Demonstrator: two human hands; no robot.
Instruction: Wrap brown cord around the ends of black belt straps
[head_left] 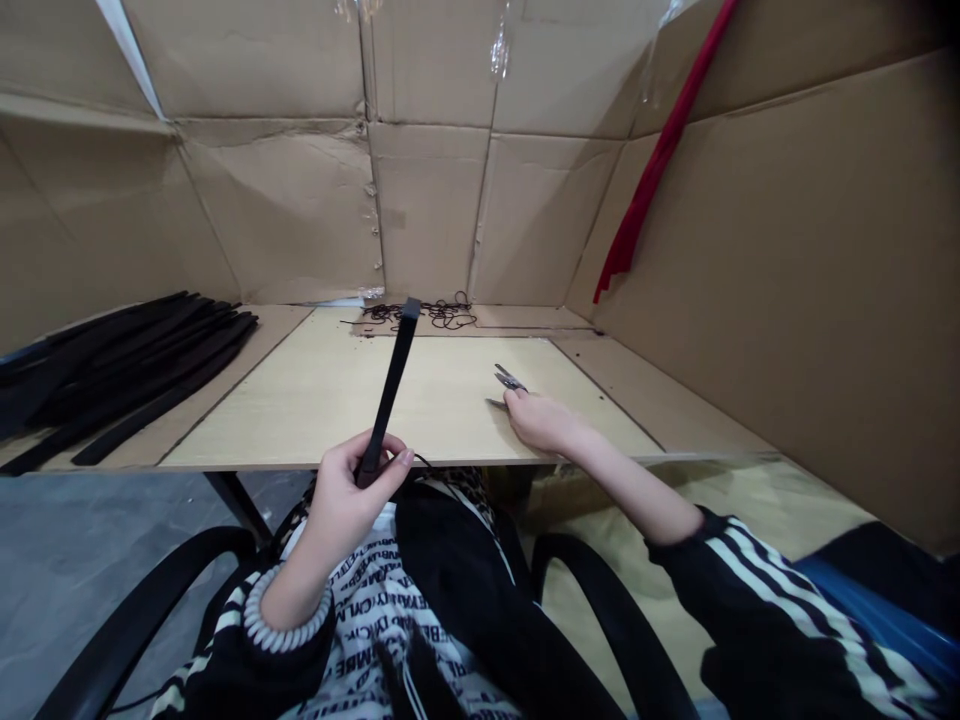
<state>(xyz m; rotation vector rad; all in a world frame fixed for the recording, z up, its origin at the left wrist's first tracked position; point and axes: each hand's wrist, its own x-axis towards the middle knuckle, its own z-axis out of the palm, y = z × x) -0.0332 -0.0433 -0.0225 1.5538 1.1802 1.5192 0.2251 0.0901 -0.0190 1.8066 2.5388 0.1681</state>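
My left hand [364,490] is closed round the lower end of a long black fabric strip [394,375], which rises tilted to the right above the table. A thin dark thread [422,460] shows beside my thumb. Low over the right part of the tabletop, my right hand [544,420] is closed on small metal snips [511,379]. Their points face left and away from me, apart from the strip. My palm hides the handles.
Many black strips [142,360] lie piled on the table's left side. Tangled dark thread cuttings [442,314] lie at the back edge. Cardboard walls [427,210] enclose the table [277,400]. A red strip [660,165] hangs on the right wall. Chair armrests [142,620] flank me.
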